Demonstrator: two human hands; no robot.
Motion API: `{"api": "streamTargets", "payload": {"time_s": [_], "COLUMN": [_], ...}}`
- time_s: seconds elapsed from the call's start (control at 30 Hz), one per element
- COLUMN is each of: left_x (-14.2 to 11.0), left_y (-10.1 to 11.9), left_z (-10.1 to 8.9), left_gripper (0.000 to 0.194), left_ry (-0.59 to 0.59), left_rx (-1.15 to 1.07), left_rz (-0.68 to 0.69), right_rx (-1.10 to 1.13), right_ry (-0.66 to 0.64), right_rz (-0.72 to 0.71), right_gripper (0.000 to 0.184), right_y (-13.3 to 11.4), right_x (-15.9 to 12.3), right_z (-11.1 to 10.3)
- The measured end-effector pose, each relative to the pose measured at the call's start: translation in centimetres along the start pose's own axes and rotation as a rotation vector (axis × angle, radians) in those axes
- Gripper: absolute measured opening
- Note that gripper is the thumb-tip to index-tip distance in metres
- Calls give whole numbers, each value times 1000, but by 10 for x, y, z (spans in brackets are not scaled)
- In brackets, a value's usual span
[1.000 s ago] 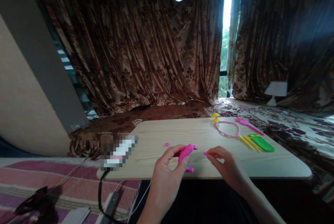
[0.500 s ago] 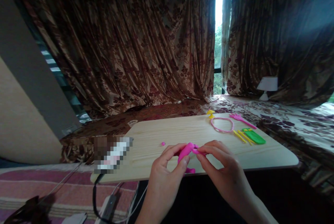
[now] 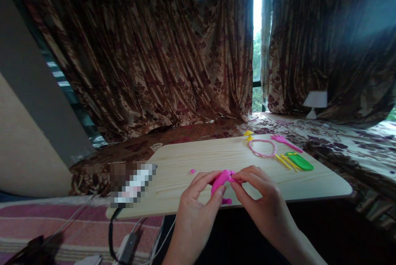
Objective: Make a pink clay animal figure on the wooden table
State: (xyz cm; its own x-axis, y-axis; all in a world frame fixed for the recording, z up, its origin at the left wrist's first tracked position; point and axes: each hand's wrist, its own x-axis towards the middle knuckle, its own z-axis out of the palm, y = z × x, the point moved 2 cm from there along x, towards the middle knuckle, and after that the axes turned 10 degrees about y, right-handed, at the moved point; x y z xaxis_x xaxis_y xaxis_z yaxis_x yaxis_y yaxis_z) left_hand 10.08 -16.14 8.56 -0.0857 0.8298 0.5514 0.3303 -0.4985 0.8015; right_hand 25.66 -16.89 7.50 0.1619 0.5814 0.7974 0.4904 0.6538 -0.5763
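Over the table's near edge, my left hand (image 3: 196, 205) pinches a thick, curved piece of pink modelling clay (image 3: 219, 181) between thumb and fingers. My right hand (image 3: 264, 193) has its thumb and fingertips closed on the small pink end at the right of the same piece. Beneath the left thumb a short pink roll (image 3: 227, 201) shows; whether it joins the held piece I cannot tell. A little pink ball (image 3: 192, 171) lies on the table beyond my left hand.
The pale wooden table (image 3: 176, 158) carries a pink ring (image 3: 262, 156), a pink hand-shaped stick (image 3: 287, 142), yellow strips (image 3: 283, 162), a flat green piece (image 3: 300, 161) and a yellow piece (image 3: 249, 135). A blurred-out object (image 3: 134, 184) with a black cable lies at left.
My right fingertips have shifted slightly left, closer in on the pink clay. My left hand keeps its hold almost unchanged. The view has moved a little.
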Motion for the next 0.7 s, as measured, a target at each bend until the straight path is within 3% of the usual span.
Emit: {"api": "streamTargets", "payload": {"time_s": [0.2,0.33,0.43,0.57,0.7], "left_x": [-2,11,33,61,72], "left_y": [2,-5,-19,-44,-59], "left_z": [1,6,22,49,65], "left_gripper": [26,26,27,15,7], "left_ry": [1,-84,-213,-345,-462], "left_rx": [94,196,457,531,576], "left_rz": [115,230,430,524,591], "right_rx": [-10,-63,-137,-178,-182], "right_ry": [4,-37,-58,-38,-43], "right_rz": [6,17,47,129,178], "right_gripper": [11,9,15,17,20], "right_y": [2,13,37,86,127], "right_x": [-3,-1,2,4,-1], "right_z": [2,-3,-15,-27,-22]}}
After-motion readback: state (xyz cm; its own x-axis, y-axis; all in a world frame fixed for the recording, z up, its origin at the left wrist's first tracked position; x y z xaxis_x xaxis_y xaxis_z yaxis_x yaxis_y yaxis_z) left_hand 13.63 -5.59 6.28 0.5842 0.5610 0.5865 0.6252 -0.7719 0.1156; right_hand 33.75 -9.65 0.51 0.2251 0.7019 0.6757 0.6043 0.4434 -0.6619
